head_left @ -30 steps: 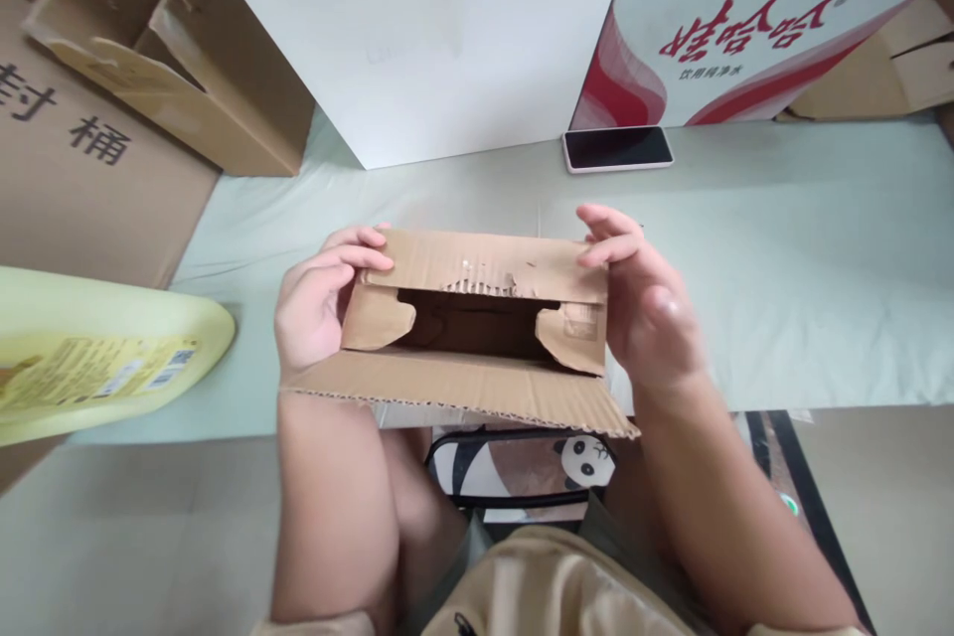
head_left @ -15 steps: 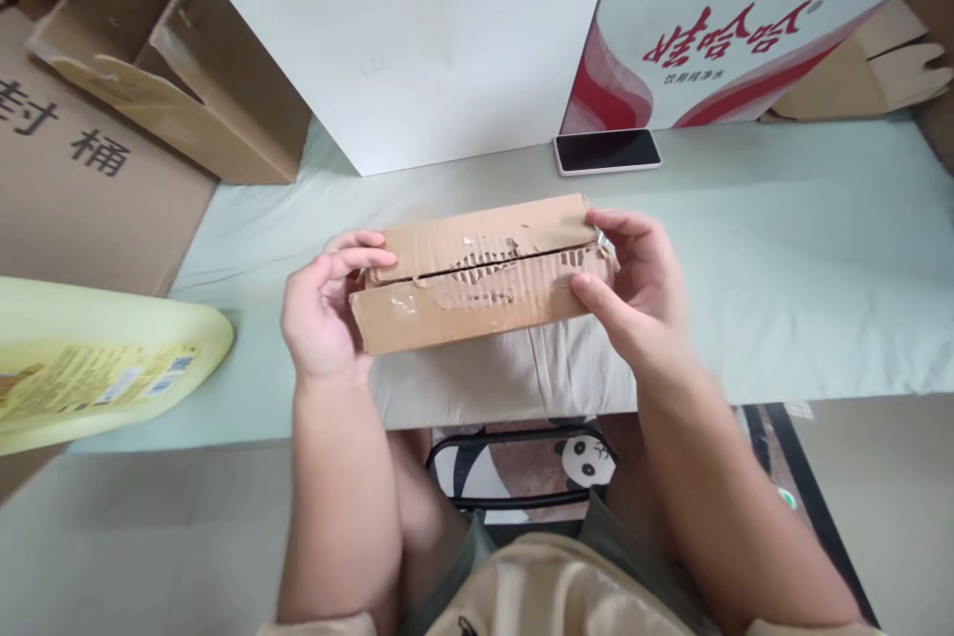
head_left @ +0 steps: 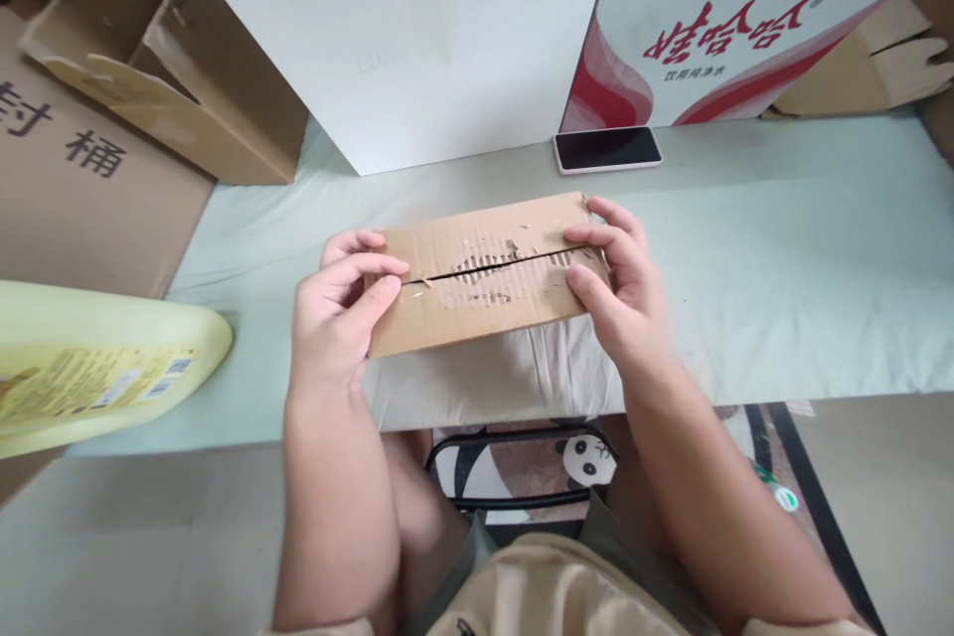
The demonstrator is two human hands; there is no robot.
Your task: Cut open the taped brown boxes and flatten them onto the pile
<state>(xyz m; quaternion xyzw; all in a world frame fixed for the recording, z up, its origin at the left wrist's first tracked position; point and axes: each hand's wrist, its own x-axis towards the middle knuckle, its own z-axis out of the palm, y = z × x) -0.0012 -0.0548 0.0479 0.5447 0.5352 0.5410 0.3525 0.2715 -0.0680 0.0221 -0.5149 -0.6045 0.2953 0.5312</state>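
Note:
A small brown cardboard box (head_left: 488, 278) lies in front of me on the pale green cloth, its two top flaps meeting along a dark slit. Torn, ridged patches show around the middle of that slit. My left hand (head_left: 335, 308) grips the box's left end, with thumb and forefinger pressed on the flaps close to the slit. Around the right end is my right hand (head_left: 622, 278), its thumb on the near flap and a finger on the far one. The box's contents and underside are hidden.
A phone (head_left: 608, 150) lies beyond the box, before a white carton (head_left: 439, 60) and a red-and-white carton (head_left: 715, 50). At left are an open cardboard box (head_left: 224, 89) and a yellow bottle (head_left: 111, 368). The cloth-covered surface (head_left: 782, 268) ends near my lap.
The near flap, slightly raised before, now lies level with the far one. My left thumb has come onto the flaps, and a right finger has moved onto the top.

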